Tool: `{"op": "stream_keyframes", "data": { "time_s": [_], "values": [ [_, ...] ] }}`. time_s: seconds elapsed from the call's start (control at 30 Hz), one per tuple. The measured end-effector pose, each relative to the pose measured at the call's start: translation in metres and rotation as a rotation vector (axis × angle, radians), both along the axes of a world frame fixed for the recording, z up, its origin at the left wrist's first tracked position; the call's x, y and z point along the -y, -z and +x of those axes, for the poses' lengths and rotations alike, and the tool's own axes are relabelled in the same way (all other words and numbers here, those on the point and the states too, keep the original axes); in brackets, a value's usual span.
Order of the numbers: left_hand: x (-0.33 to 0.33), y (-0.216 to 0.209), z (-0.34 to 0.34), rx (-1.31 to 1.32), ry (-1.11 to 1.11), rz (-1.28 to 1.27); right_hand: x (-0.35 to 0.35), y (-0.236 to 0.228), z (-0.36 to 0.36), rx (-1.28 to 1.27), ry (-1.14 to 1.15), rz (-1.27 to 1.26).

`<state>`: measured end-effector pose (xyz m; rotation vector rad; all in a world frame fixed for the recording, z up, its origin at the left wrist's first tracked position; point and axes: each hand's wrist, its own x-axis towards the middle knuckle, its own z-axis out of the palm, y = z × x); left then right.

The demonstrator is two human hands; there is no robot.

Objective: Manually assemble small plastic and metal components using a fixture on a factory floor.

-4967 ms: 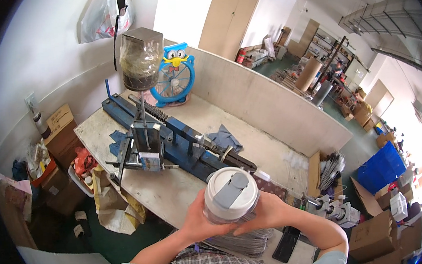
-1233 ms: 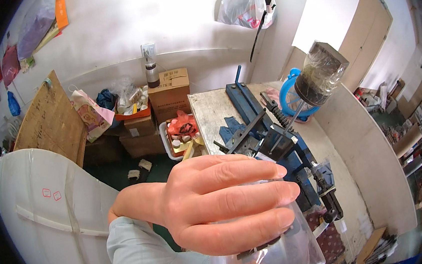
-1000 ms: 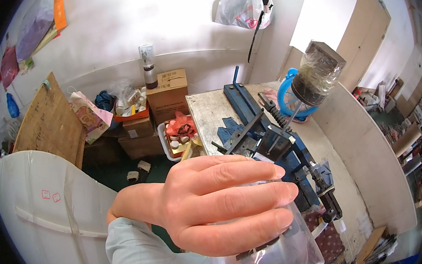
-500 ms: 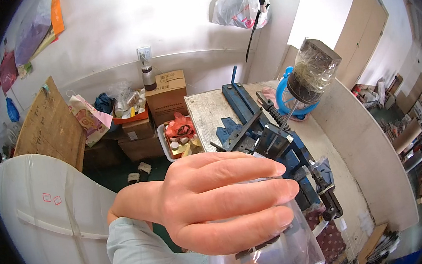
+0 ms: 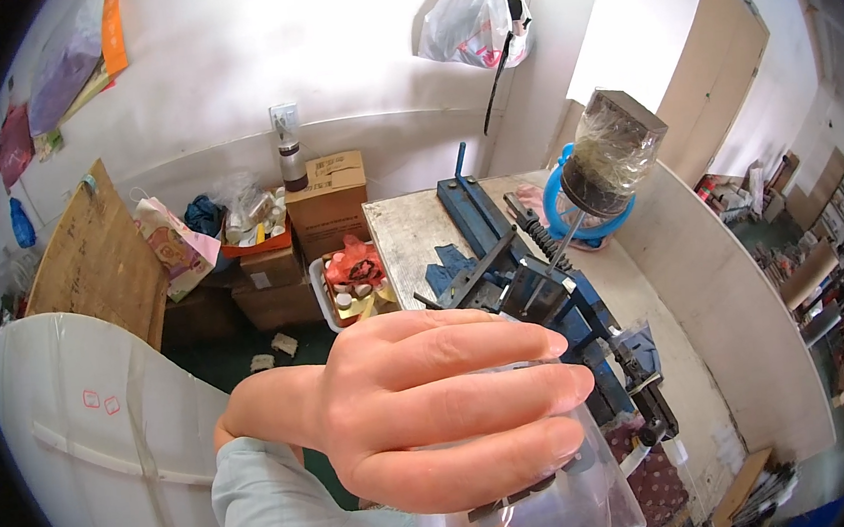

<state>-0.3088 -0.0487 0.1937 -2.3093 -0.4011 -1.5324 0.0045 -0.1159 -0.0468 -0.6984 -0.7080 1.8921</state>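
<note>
White wall (image 5: 341, 30) first, largest by far, spread across the back above everything else. Next, a low pale divider (image 5: 715, 288) along the bench's far side, likely stood there as a screen. In front of it, a worn, pale-topped workbench (image 5: 402, 240), set near the wall, probably to save room. At far left, a curved white panel (image 5: 63, 405), and behind it a tilted wooden board (image 5: 101, 266), apparently parked on edge for the same reason. On the bench, a long blue metal frame (image 5: 478, 218), presumably laid lengthwise for want of depth, with a clear-wrapped dark block (image 5: 608, 152) raised on a slanting rod (image 5: 563, 241), purpose of the wrapping not evident. Just left of the bench, a cardboard box (image 5: 329, 206), likely kept beside rather than on it to spare the work surface. Higher up, a plastic bag (image 5: 466, 24), perhaps hung for easy reach. Low in the middle, held up close to the camera and cut off by the lower edge, a clear plastic container (image 5: 589, 510). Across it, the left hand (image 5: 405, 411), back uppermost, fingers side by side and wrapped over the container, seemingly because of a body too broad for a fingertip pinch; thumb not plainly visible. Right hand out of sight, state impossible to tell. Smallest, a dark strip (image 5: 511, 497) beneath the lowest finger, too covered for naming.
</note>
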Motion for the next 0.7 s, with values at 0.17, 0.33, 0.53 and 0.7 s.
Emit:
{"op": "stream_keyframes", "data": {
  "time_s": [0.17, 0.33, 0.53, 0.7],
  "values": [
    [0.002, -0.004, -0.001, 0.014, 0.002, -0.069, 0.002, -0.02, -0.009, 0.014, -0.029, -0.009],
    [0.005, -0.008, -0.001, -0.005, -0.014, -0.03, 0.009, -0.067, -0.024, 0.023, -0.058, 0.001],
    [0.0, -0.006, -0.004, -0.007, -0.003, -0.055, 0.008, -0.08, -0.029, 0.05, -0.048, 0.01],
    [-0.009, -0.005, 0.007, 0.152, 0.014, 0.11, 0.01, -0.088, -0.028, 0.075, -0.016, 0.051]
  ]
}}
